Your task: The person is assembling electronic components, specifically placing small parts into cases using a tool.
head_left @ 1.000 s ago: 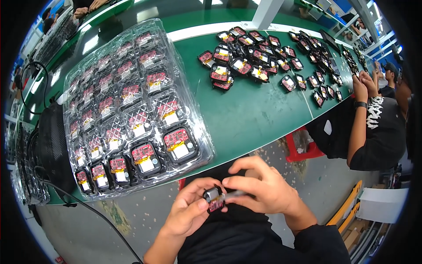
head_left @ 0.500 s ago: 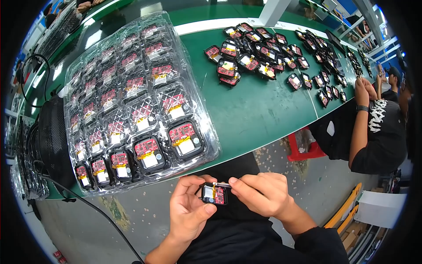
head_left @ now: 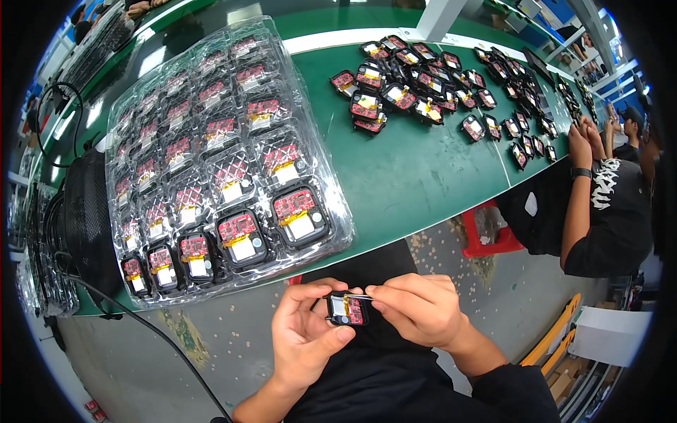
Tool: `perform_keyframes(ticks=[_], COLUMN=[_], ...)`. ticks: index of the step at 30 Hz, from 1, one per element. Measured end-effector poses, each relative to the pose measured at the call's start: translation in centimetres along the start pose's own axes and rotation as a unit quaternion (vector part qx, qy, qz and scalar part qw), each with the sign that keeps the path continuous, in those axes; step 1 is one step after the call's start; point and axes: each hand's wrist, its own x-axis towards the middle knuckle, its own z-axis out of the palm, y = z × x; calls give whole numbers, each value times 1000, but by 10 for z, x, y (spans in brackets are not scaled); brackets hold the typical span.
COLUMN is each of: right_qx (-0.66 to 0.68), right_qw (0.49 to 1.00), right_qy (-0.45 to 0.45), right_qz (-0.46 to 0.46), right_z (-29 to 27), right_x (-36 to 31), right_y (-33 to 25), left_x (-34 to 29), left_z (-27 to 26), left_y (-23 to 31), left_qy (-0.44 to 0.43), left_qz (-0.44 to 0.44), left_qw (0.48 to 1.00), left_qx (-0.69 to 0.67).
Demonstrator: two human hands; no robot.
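Above my lap, my left hand [head_left: 305, 328] grips a small black device housing [head_left: 347, 309] by its edges, thumb in front and fingers behind. The open side faces up and shows a red circuit board, a white-grey block and yellow tape. In my right hand [head_left: 423, 307], thumb and fingers pinch thin metal tweezers [head_left: 358, 297]. Their tip reaches across the upper edge of the housing, by the yellow tape; whether it touches the tape I cannot tell. Beyond my hands lies a clear plastic tray [head_left: 331, 151], with similar housings [head_left: 299, 215] in its pockets.
Loose housings [head_left: 400, 97] are heaped on the green table [head_left: 395, 190], with more farther right. A black mesh bag [head_left: 88, 211] and a cable [head_left: 166, 340] sit left of the tray. At the right a co-worker [head_left: 606, 211] sits by a red stool [head_left: 486, 243].
The tweezers and my right fingers have shifted slightly lower over the housing. My left hand keeps its hold, and the housing has barely moved.
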Motion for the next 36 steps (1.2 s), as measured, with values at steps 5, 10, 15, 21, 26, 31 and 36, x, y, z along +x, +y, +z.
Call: perform_keyframes(ticks=[5, 10, 15, 21, 26, 31, 36], right_qx=[-38, -90, -53, -25, -66, 19, -54], right_qw=[999, 995, 998, 1000, 997, 999, 992], right_qy=[14, -3, 3, 9, 0, 28, 109], right_qz=[-23, -48, -27, -6, -37, 8, 44], right_z=[0, -1, 6, 10, 7, -9, -6], right_x=[3, -3, -2, -2, 2, 20, 61], right_y=[-3, -2, -1, -2, -3, 5, 33], left_x=[0, -1, -1, -2, -2, -10, -9], left_z=[1, -1, -3, -5, -6, 0, 6], left_y=[0, -1, 1, 1, 2, 18, 52], left_qy=[14, 15, 10, 14, 4, -46, -71], left_qz=[-5, 0, -4, 9, 20, 51, 215], left_qw=[1000, 1000, 1000, 999, 998, 996, 956], left_qx=[8, 24, 29, 44, 58, 53, 187])
